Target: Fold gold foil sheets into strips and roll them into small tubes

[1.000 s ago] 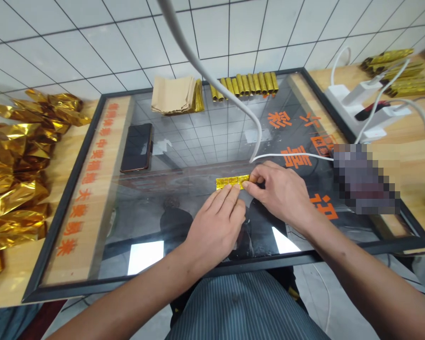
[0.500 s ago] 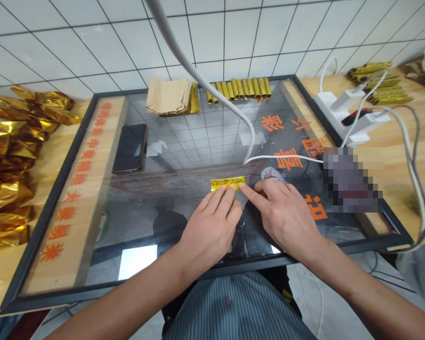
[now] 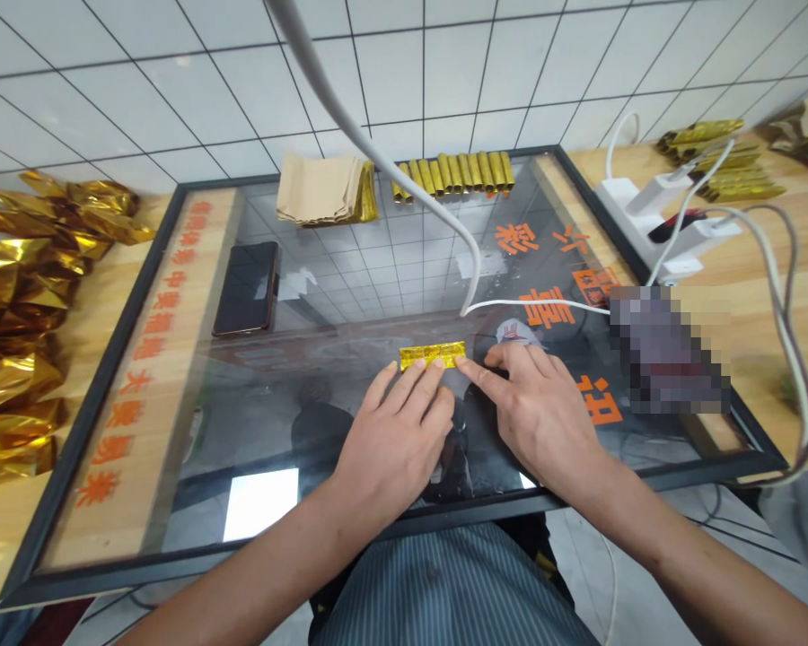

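Note:
A flat strip of folded gold foil paper point(image 3: 432, 352) lies on the glass-topped panel point(image 3: 262, 386) in front of me. My left hand point(image 3: 397, 426) rests with its fingers spread, several fingertips on the strip's near edge. At the strip's right end, my right hand point(image 3: 537, 399) touches it with an outstretched index finger; its other fingers are loosely bent. Neither hand grasps the strip. Beyond it stands a row of gold paper rolls point(image 3: 454, 175) at the panel's far edge, beside a stack of gold-backed brown paper sheets point(image 3: 320, 187).
A dark phone point(image 3: 246, 289) lies left on the glass. Folded gold foil pieces point(image 3: 20, 305) are heaped at far left. Right, there are a white power strip point(image 3: 636, 224) with cables, a blurred-out object point(image 3: 666, 350) and more gold rolls point(image 3: 707, 161). A white cable point(image 3: 377, 148) hangs across the view.
My left hand's fingers have spread apart and shifted slightly left and nearer to me along the strip. My right index finger stays at the right end.

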A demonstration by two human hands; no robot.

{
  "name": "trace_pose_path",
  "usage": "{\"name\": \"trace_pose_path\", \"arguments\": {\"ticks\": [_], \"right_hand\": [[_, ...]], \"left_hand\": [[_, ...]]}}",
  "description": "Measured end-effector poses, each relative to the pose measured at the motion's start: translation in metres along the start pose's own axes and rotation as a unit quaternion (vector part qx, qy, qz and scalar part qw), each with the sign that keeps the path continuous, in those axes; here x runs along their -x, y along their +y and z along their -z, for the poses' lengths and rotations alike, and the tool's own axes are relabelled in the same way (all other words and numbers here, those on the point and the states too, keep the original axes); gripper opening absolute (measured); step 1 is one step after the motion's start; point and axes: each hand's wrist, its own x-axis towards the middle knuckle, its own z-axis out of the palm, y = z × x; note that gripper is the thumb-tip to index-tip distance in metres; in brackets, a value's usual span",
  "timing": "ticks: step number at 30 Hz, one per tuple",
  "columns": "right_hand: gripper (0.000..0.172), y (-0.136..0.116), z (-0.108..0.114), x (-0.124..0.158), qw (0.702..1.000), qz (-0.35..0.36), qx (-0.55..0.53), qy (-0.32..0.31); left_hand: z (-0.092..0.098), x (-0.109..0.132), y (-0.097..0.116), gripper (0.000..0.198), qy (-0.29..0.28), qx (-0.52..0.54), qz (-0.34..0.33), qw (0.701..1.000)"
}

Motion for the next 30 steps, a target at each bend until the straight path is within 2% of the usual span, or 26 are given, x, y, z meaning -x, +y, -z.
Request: {"name": "trace_pose_path", "arguments": {"ticks": [5,9,11,14,21,26,30], "right_hand": [[0.051,0.004,0.005,-0.004,1.000,0.006,-0.018,-0.002],[0.039,0.010,0.013,-0.024,0.990,0.013,-0.140,-0.010],[0.036,0.013,0.015,-0.037,0.984,0.011,-0.175,0.012],[0.031,0.017,0.011,-0.053,0.976,0.032,-0.214,0.003],[0.024,0.021,-0.005,-0.072,0.978,0.042,-0.204,-0.015],[0.024,0.021,-0.004,-0.073,0.971,0.060,-0.232,-0.015],[0.025,0.023,-0.004,-0.070,0.966,0.103,-0.236,-0.001]], "left_hand": [[0.000,0.002,0.000,0.033,0.007,0.012,0.002,1.000],[0.000,0.002,-0.001,0.033,0.004,0.025,-0.002,1.000],[0.000,0.001,-0.001,0.033,0.002,0.025,-0.002,1.000],[0.000,0.001,0.000,0.034,0.000,0.021,-0.003,1.000],[-0.002,0.001,0.000,0.033,0.005,0.019,-0.003,1.000],[-0.002,0.001,-0.001,0.033,0.009,0.022,-0.006,1.000],[-0.001,0.001,0.000,0.033,0.017,0.019,-0.007,1.000]]}}
